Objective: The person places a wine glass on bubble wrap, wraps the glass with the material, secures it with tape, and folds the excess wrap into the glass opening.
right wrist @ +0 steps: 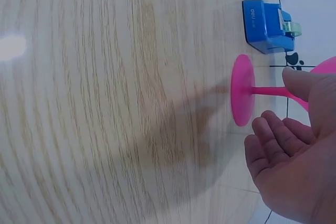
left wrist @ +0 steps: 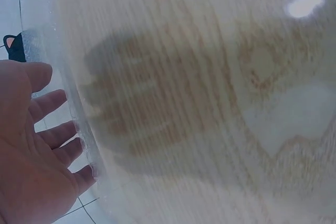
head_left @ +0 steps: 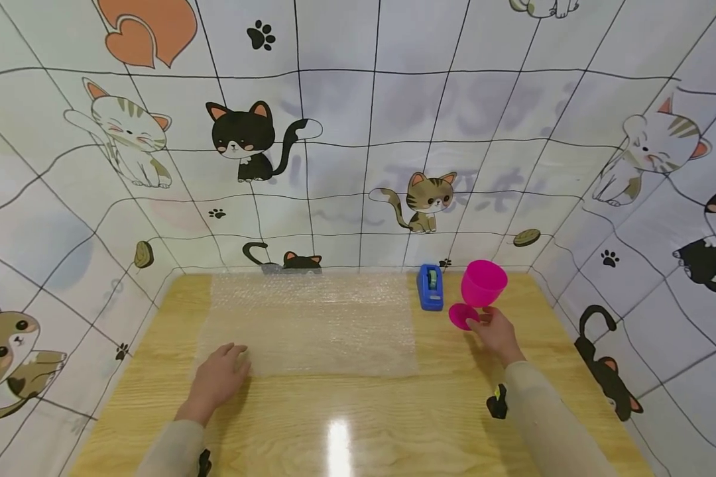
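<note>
A bright pink stemmed goblet [head_left: 483, 283] stands at the right of the table, its round foot [right wrist: 242, 90] and thin stem [right wrist: 269, 91] visible in the right wrist view. Beside that stem is my right hand [head_left: 496, 334], thumb close to it and the other fingers loosely bent, with a gap below the stem. A clear sheet of bubble wrap [head_left: 316, 324] lies flat across the back of the table. At its front left corner hovers my left hand [head_left: 221, 374], fingers spread and slightly bent, holding nothing. In the left wrist view its fingertips [left wrist: 84, 174] overlap the sheet's edge.
A blue tape dispenser [head_left: 431, 288] with a roll of tape stands between the bubble wrap and the goblet. Cat-patterned wall covering [head_left: 340, 165] encloses the wooden table [head_left: 406, 424] at the back and both sides.
</note>
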Motion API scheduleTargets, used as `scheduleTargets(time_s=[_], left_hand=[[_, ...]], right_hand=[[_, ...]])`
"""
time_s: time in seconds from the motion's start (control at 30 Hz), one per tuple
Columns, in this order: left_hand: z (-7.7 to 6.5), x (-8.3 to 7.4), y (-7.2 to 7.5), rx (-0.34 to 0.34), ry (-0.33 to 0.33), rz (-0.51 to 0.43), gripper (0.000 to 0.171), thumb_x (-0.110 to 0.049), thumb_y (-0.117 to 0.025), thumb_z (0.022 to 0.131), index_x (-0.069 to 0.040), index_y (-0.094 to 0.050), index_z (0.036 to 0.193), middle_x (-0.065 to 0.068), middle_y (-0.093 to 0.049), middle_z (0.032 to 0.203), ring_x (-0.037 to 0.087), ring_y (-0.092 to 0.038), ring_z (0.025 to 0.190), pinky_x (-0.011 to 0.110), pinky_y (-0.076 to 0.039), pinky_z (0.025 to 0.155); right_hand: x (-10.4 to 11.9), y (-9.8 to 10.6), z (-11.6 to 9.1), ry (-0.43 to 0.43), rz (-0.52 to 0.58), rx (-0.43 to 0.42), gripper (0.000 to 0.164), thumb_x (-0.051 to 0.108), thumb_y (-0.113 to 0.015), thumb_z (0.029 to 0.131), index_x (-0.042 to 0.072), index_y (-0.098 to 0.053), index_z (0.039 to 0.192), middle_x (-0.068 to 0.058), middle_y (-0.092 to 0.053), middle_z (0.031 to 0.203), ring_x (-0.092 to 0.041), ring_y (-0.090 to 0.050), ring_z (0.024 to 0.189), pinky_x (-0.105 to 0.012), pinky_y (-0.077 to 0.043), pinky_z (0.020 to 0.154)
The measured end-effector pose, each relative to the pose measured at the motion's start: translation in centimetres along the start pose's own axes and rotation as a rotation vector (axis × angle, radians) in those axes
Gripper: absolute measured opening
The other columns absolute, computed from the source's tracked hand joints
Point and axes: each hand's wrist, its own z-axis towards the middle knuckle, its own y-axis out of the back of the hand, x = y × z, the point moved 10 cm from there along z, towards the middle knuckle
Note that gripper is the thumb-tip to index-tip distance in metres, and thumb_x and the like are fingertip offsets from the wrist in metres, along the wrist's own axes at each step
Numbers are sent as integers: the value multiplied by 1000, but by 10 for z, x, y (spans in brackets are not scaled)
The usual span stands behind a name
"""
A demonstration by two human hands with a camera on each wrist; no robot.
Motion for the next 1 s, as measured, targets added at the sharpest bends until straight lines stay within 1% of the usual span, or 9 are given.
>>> scheduleTargets(time_s=[0.2, 0.37, 0.47, 0.57, 0.8, 1.0], left_hand=[[1, 2, -5, -22, 6, -15, 44, -23, -49, 100, 4, -51, 135, 33, -47, 139, 53, -46, 126, 65, -41, 101], [3, 5, -8, -27, 32, -41, 48, -25, -49, 100, 3, -47, 138, 32, -46, 140, 52, -45, 127, 66, -39, 101], [4, 6, -11, -12, 35, -33, 47, -26, -49, 100, 2, -48, 138, 32, -44, 142, 53, -44, 128, 67, -38, 102], [4, 7, -14, -2, 31, -26, 45, -26, -49, 101, 2, -51, 136, 33, -44, 142, 54, -43, 129, 68, -38, 102], [3, 2, -13, 8, 35, -25, 44, -28, -48, 101, 1, -53, 134, 31, -44, 143, 52, -42, 131, 69, -37, 101], [3, 5, -13, 5, 44, -18, 43, -28, -50, 100, -1, -54, 133, 30, -45, 142, 51, -43, 130, 70, -38, 98]], right_hand=[[-2, -8, 6, -38, 56, 4, 63, 25, -59, 97, -10, -30, 142, -33, -45, 139, -47, -45, 128, -57, -39, 109], [4, -11, 12, -27, 122, -10, 61, 26, -58, 98, -7, -31, 141, -30, -44, 141, -45, -42, 131, -56, -37, 111], [6, -11, 15, -27, 171, -29, 59, 27, -58, 98, -6, -34, 141, -29, -45, 141, -44, -42, 132, -55, -37, 112], [5, -10, 17, -52, 204, -51, 58, 28, -60, 97, -5, -37, 139, -28, -46, 141, -42, -42, 132, -53, -36, 113], [-3, -7, 21, -94, 270, -83, 60, 26, -61, 96, -6, -36, 141, -27, -44, 143, -40, -41, 134, -52, -32, 117], [-5, -8, 25, -112, 296, -108, 58, 23, -61, 96, -6, -38, 141, -26, -45, 144, -40, -42, 135, -51, -32, 117]])
